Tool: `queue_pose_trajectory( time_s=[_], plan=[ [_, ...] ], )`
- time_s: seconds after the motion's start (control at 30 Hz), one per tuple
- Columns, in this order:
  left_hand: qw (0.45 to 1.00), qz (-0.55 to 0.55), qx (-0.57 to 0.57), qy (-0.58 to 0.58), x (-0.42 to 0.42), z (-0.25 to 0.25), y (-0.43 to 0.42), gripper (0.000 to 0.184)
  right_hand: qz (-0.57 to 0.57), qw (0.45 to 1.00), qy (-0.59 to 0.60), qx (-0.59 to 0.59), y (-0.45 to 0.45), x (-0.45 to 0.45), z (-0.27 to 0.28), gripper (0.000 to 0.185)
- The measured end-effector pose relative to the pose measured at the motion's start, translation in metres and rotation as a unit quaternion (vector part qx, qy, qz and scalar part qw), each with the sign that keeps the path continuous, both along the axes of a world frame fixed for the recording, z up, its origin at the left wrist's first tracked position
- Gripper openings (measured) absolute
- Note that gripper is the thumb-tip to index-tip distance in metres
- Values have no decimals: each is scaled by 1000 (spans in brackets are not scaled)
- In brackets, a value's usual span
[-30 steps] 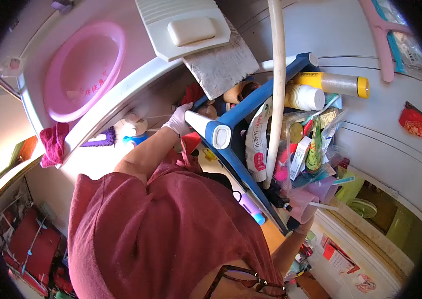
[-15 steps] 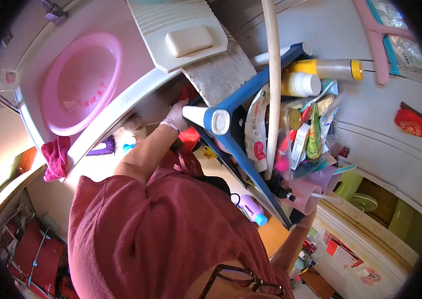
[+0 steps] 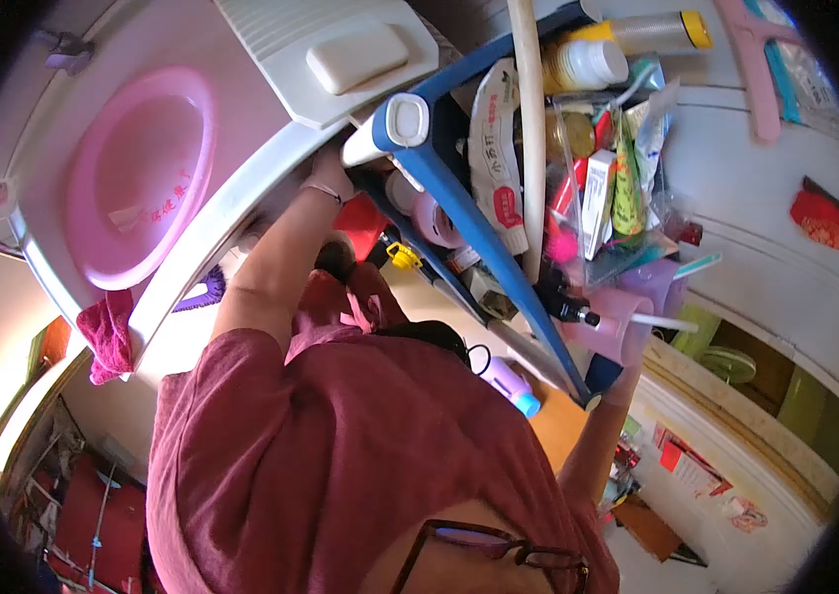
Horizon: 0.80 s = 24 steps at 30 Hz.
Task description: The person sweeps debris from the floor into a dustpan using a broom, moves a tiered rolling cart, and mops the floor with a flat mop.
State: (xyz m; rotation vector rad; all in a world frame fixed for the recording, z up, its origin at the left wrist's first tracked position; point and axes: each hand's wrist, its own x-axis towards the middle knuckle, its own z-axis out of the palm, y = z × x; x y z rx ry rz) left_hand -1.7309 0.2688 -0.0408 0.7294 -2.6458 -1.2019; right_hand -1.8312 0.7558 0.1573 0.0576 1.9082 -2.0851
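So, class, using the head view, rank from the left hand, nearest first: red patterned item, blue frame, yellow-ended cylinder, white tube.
1. Blue frame: just right of the left hand
2. White tube: farther right
3. Yellow-ended cylinder: upper right
4. Red patterned item: far right

Blue-framed rack, bearing white printed tube, white-capped bottle, 2 cups

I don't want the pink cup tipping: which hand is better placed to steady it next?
Probably the right hand: in this view it shows just below the pink cup, by the lower end of the blue frame. The left hand is farther away, near the frame's white end and the sink edge.
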Motion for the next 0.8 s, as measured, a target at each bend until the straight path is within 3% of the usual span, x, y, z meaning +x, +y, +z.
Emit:
queue_pose_trajectory(
  time_s=[0.03, 0.07, 0.1, 0.13, 0.17, 0.2, 0.3, 0.43, 0.57, 0.7, 0.8],
  plan=[
    [1000, -3, -12, -8, 3, 11, 1, 53, 0, 1000, 0, -2, -2, 0, -1, 28],
    [998, 0, 34, 62, -10, -47, -11, 48, 2, 1000, -1, -6, -3, 1, -1, 28],
    [994, 13, 80, 72, -13, -61, -10, 45, 2, 1000, -3, -10, -3, 3, -1, 28],
    [973, 55, 209, 83, -15, -65, -8, 42, 3, 1000, -4, -14, -4, 3, -1, 28],
    [913, 116, 376, 109, -15, -70, -5, 39, 5, 1000, -7, -19, -4, 4, 1, 28],
    [813, 180, 537, 136, -14, -56, 2, 36, 3, 1000, -12, -22, -4, 2, 0, 28],
    [503, 209, 807, 229, -19, 14, 17, 35, 1, 999, -13, -38, 4, 4, 0, 28],
    [508, 224, 807, 201, -23, 14, 17, 43, -2, 998, -30, -50, 20, 2, -12, 29],
    [506, 145, 810, 257, -25, 5, 18, 45, -1, 998, -37, -54, 13, 4, -9, 30],
    [508, 199, 816, 190, -18, 17, 17, 47, -4, 999, -18, -31, 5, -2, -5, 30],
    [506, 190, 812, 221, -25, 8, 18, 47, -8, 1000, 0, -2, 1, -6, -4, 30]
  ],
)
